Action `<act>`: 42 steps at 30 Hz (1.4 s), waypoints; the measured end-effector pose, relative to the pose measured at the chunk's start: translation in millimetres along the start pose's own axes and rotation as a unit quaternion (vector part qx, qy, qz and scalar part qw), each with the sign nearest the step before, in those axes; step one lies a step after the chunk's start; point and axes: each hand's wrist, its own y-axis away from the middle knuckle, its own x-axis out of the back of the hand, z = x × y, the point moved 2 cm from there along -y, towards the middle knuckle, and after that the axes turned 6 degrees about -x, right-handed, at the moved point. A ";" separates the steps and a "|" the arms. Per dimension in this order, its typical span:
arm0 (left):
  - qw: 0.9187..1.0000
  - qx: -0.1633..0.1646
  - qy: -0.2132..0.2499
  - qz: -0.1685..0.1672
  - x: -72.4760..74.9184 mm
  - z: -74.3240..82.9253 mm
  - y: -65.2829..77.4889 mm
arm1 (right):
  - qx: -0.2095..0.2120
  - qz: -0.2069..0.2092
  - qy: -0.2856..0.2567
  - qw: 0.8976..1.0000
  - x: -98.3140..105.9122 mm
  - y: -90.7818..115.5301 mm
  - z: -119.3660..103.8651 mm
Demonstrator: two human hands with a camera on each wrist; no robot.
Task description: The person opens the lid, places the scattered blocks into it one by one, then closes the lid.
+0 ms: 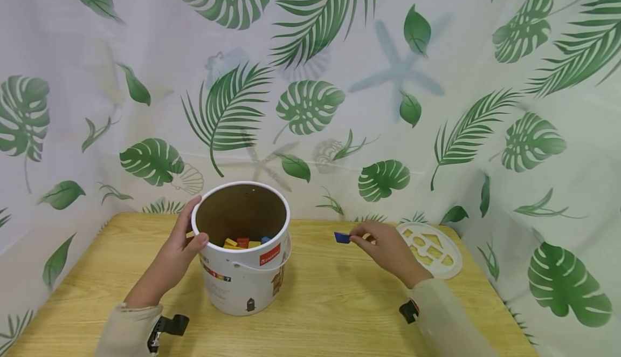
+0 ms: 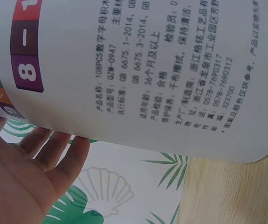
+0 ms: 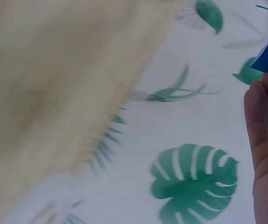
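Note:
A white bucket point(image 1: 242, 281) with printed labels and a thin handle stands upright on the table. Several coloured blocks point(image 1: 247, 242), red, yellow and blue, lie at its bottom, partly hidden by the near rim. My left hand point(image 1: 173, 249) holds the bucket at its left side, the thumb at the rim and the fingers along the wall; in the left wrist view those fingers point(image 2: 68, 158) reach round the printed side. To the right of the bucket, my right hand point(image 1: 383, 246) pinches a small blue block point(image 1: 342, 237) above the table. The right wrist view shows this blue block's angular, wedge-like shape.
A white openwork lid point(image 1: 432, 250) with cut-out shapes lies on the table behind the right hand. The wooden table point(image 1: 325, 314) backs onto a white curtain point(image 1: 310, 146) printed with green leaves, which also hangs at both sides.

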 end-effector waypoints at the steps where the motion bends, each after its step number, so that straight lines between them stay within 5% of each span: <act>1: 1.000 0.000 0.000 0.000 -0.2 -0.1 0.5 | 0.007 0.006 -0.002 1.000 2.0 -3.7 -2.8; 8: 1.000 0.005 0.001 0.000 -2.2 0.4 3.8 | 0.064 0.041 -0.023 0.997 16.2 -26.2 -33.5; 16: 1.000 0.004 0.000 0.004 -2.5 2.2 6.1 | 0.167 0.127 -0.053 0.976 17.2 -48.6 -78.9; 28: 1.000 -0.004 0.011 0.009 -6.5 6.7 9.2 | 0.241 0.086 -0.081 0.963 -15.0 -61.2 -135.4; 36: 1.000 -0.004 0.014 0.007 -4.4 3.4 6.8 | 0.216 0.040 -0.120 0.968 -22.6 -74.2 -156.1; 42: 1.000 -0.005 0.015 0.001 -0.3 -0.2 3.6 | 0.142 -0.004 -0.164 0.976 -38.7 -77.6 -165.0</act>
